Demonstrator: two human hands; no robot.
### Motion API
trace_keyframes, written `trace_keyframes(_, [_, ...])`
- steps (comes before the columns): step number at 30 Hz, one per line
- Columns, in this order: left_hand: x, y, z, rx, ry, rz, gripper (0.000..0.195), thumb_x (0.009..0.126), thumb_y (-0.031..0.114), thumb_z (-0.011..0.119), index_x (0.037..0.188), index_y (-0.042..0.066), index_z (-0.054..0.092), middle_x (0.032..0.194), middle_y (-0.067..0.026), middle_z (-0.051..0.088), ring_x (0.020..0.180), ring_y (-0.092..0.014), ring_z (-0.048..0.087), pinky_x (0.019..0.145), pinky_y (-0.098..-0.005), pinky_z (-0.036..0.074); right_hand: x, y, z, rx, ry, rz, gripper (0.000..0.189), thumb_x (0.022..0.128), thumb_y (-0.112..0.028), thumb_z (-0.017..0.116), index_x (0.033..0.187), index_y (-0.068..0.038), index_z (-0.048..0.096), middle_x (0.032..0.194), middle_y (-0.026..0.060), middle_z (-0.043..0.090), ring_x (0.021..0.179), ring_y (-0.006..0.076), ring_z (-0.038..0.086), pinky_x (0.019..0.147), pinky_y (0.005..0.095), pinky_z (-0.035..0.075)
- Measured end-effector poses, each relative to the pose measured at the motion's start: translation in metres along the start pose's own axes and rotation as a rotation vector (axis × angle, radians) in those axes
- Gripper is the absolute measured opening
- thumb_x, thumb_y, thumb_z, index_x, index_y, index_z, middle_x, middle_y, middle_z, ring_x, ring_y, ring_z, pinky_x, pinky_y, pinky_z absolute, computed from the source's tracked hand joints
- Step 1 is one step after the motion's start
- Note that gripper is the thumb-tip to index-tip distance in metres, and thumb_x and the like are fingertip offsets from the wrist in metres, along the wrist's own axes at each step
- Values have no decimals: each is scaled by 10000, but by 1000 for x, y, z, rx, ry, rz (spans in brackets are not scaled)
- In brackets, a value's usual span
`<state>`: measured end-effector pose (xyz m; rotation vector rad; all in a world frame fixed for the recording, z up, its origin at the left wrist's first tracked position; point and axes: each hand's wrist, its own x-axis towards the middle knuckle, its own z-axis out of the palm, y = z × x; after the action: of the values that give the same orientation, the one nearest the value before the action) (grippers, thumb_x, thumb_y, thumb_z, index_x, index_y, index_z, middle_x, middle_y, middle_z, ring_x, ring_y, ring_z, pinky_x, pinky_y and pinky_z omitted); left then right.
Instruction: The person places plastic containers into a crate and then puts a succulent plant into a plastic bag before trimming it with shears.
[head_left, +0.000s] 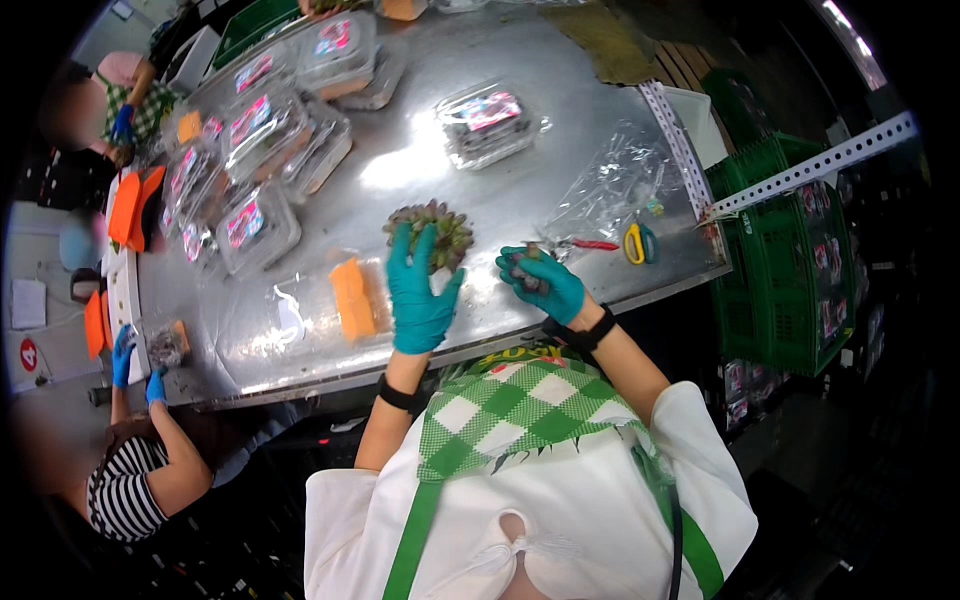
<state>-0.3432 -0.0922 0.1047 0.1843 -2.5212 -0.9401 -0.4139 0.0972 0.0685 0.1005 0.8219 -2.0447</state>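
A cluster of green and purplish succulent rosettes (450, 236) stands on the metal table in front of me. My left hand (421, 292), in a teal glove, lies across its near left side, two fingers over the leaves and the thumb at the lower edge. Some of the cluster's base is hidden by that hand. Small dark purplish plant pieces (531, 280) are held in the curled fingers of my right hand (547, 285), also gloved in teal. Just beyond it lie red-handled snips (596, 244). Left of my left hand is an orange sponge-like block (352, 300) by clear plastic.
Clear lidded clamshell boxes (262, 135) are heaped at the left; another closed box (487, 124) sits farther back. Yellow-and-teal scissors (640, 244) and crumpled clear film (615, 176) lie right. A perforated metal post (814, 169) crosses before green crates (780, 270). Two co-workers are at left.
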Motion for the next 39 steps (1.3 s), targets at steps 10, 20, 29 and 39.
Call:
trace_keyframes(10, [71, 51, 201, -485, -467, 275, 617, 537, 21, 605, 1126, 130, 453, 1187, -162, 381, 1105, -339, 337, 892, -371, 309, -68, -125, -27, 447, -154, -205, 667, 768, -525, 372, 1229, -56, 258, 1206, 187, 331, 1078, 318, 378, 873, 445, 341])
trace_keyframes(20, [116, 39, 145, -892, -369, -417, 372, 838, 307, 389, 1068, 25, 467, 925, -118, 568, 685, -165, 560, 601, -243, 436, -56, -151, -54, 655, -387, -266, 528, 828, -344, 383, 1213, -2, 266, 1222, 219, 298, 1077, 303, 383, 824, 375, 406])
trace_keyframes(29, [118, -1, 49, -1188, -230, -648, 314, 816, 273, 456, 1017, 36, 502, 691, -76, 568, 497, -98, 482, 461, -225, 409, -88, -184, -94, 94, 138, -754, 365, 824, -232, 431, 1080, 27, 426, 1095, 141, 467, 805, 153, 522, 629, 196, 434])
trace_keyframes(39, [104, -16, 45, -1104, -365, -568, 320, 828, 272, 436, 966, -5, 517, 652, -53, 538, 578, -140, 535, 543, -275, 467, -144, -223, -67, -89, -45, -394, 362, 795, -236, 445, 1036, 34, 460, 1010, 173, 519, 934, 244, 502, 800, 322, 398])
